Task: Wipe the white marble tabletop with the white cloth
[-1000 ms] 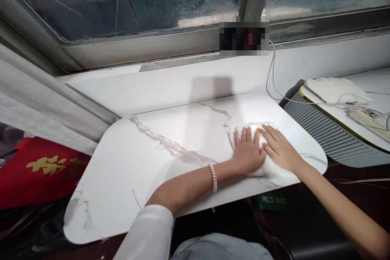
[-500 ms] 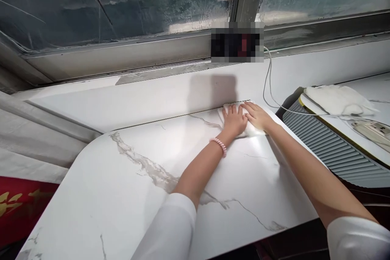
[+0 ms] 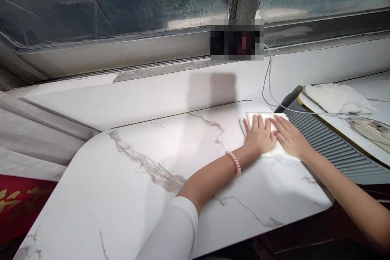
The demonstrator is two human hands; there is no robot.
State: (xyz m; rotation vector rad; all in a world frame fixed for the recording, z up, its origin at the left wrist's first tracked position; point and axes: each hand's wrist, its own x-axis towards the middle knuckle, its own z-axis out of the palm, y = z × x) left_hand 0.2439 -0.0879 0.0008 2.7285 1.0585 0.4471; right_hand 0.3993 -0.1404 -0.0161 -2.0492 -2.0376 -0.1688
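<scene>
A white cloth (image 3: 278, 152) lies on the white marble-patterned tabletop (image 3: 146, 219), close to its right edge. My left hand (image 3: 259, 135) rests flat on the cloth with fingers spread; a pink coiled band (image 3: 234, 162) circles that wrist. Beside it, my right hand (image 3: 291, 140) presses flat on the cloth's right part, fingers stretched out toward the window. The two hands nearly touch at the thumbs. The cloth's middle is covered by both hands.
At right stands a ribbed grey cabinet (image 3: 332, 140) bearing another white cloth (image 3: 338, 96) and a power strip (image 3: 373, 130). A white cable (image 3: 269, 73) hangs from the sill and runs over the cabinet. Windows border the back; grey curtain (image 3: 33, 138) and red fabric (image 3: 21, 199) are at left.
Both hands and the cloth under them have slid right and toward me, away from the back edge of the tabletop. The camera view has shifted only slightly.
</scene>
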